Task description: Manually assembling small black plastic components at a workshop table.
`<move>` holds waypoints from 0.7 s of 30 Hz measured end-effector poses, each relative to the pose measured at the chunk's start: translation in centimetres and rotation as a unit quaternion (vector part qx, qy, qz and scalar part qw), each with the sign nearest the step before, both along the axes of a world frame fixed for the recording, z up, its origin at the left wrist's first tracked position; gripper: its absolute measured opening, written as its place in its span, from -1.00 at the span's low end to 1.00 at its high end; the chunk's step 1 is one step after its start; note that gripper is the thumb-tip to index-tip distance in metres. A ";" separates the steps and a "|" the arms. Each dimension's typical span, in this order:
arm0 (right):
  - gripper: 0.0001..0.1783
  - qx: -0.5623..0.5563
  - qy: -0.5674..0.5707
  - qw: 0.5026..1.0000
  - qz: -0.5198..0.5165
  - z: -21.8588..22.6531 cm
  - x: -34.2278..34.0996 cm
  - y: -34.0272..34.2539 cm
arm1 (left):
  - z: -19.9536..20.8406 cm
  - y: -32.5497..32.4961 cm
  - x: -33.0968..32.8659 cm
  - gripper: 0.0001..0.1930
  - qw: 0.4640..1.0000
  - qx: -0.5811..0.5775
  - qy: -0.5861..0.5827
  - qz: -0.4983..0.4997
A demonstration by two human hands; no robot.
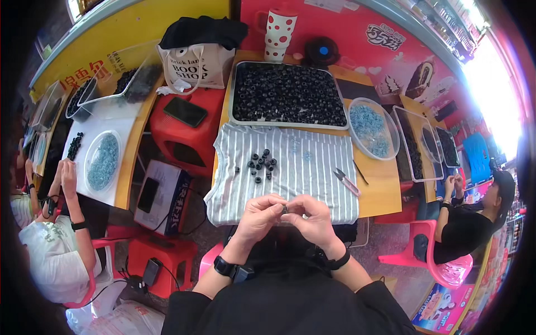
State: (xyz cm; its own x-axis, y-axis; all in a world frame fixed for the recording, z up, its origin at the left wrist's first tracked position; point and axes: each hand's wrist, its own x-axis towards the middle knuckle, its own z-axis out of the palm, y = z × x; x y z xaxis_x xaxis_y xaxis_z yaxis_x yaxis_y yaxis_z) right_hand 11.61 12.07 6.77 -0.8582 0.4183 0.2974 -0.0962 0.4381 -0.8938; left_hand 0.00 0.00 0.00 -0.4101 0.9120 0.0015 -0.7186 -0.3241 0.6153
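Observation:
My left hand point(262, 216) and my right hand point(310, 218) meet over the near edge of a grey-and-white striped cloth point(234, 184). Both have their fingers pinched together on one small dark part point(285, 210), mostly hidden by the fingertips. Beyond them on the cloth lies a loose cluster of small black ring-shaped parts point(260, 163). A few tiny clear pieces point(307, 156) are scattered farther back. To the right rests a pair of small snips point(347, 182) with pale pink handles, beside a thin dark stick point(360, 172).
Behind the cloth stands a metal tray point(290, 124) heaped with black parts. A round tub point(395, 146) of pale blue clear pieces sits at its right. A red stool point(184, 131) carries a phone point(185, 112). People work at tables left point(56, 251) and right point(463, 223).

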 end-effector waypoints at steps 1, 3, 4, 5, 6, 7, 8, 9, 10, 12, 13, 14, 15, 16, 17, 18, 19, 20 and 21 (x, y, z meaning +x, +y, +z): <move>-0.60 -0.094 -0.030 0.995 0.016 0.5 0.2 0.3 | 0.6 0.2 0.3 -0.55 1.000 -0.020 -0.024 0.000; -0.67 -0.180 -0.050 0.982 0.021 1.0 -0.1 0.7 | 1.6 0.4 -0.1 -0.54 0.999 -0.032 -0.040 -0.011; -0.72 -0.156 -0.093 0.982 0.048 1.5 0.0 1.1 | 1.9 0.5 0.2 -0.53 0.998 -0.034 -0.047 -0.001; -0.78 -0.131 -0.136 0.979 0.072 2.0 0.1 1.4 | 2.0 0.6 0.3 -0.52 0.998 -0.035 -0.054 0.006; -0.77 -0.084 -0.086 0.989 0.091 1.6 -0.5 1.5 | 1.7 0.3 0.0 -0.51 0.998 -0.023 -0.048 0.019; -0.75 -0.035 -0.044 0.993 0.108 1.2 -1.0 1.3 | 1.4 -0.2 -0.1 -0.50 0.998 -0.011 -0.048 0.029; -0.75 -0.056 -0.037 0.990 0.126 0.7 -1.2 1.2 | 1.3 -0.6 -0.2 -0.49 0.998 -0.005 -0.051 0.032; -0.75 -0.078 -0.030 0.986 0.143 0.4 -1.3 1.0 | 1.2 -0.7 -0.4 -0.49 0.998 0.000 -0.054 0.033; -0.75 -0.077 -0.031 0.987 0.136 0.2 -1.2 0.8 | 0.8 -0.7 -0.6 -0.49 0.999 0.007 -0.050 0.016; -0.76 -0.091 0.001 0.988 0.121 -0.2 -1.1 0.4 | 0.4 -0.6 -0.7 -0.47 0.998 0.040 -0.043 0.006; -0.76 -0.090 0.005 0.989 0.114 -0.3 -1.0 0.4 | 0.5 -0.5 -0.7 -0.47 0.998 0.041 -0.040 -0.002; -0.77 -0.072 0.017 0.991 0.110 -0.4 -1.1 0.4 | 0.6 -0.4 -0.7 -0.49 0.999 0.042 -0.035 0.000; -0.76 -0.056 0.028 0.992 0.109 -0.4 -1.0 0.3 | 0.6 -0.4 -0.6 -0.50 0.999 0.043 -0.030 0.005; -0.78 -0.064 0.032 0.992 0.104 -0.1 -1.1 0.1 | 0.8 -0.3 -0.5 -0.50 0.999 0.041 -0.027 0.001; -0.78 -0.065 0.036 0.992 0.100 -0.2 -1.2 0.1 | 1.0 -0.2 -0.5 -0.51 0.999 0.038 -0.030 0.004; -0.78 -0.069 0.048 0.991 0.108 -0.4 -1.5 0.2 | 1.3 0.0 -0.7 -0.51 0.999 0.036 -0.030 0.007; -0.78 -0.072 0.060 0.989 0.116 -0.5 -1.7 0.4 | 1.2 0.1 -0.8 -0.51 0.999 0.036 -0.023 0.003; -0.80 -0.060 0.055 0.991 0.109 -0.7 -1.5 0.5 | 0.8 0.3 -0.8 -0.53 0.999 0.045 -0.021 -0.005; -0.80 -0.059 0.061 0.991 0.105 -0.6 -1.4 0.5 | 0.6 0.2 -0.8 -0.54 0.998 0.055 -0.019 -0.011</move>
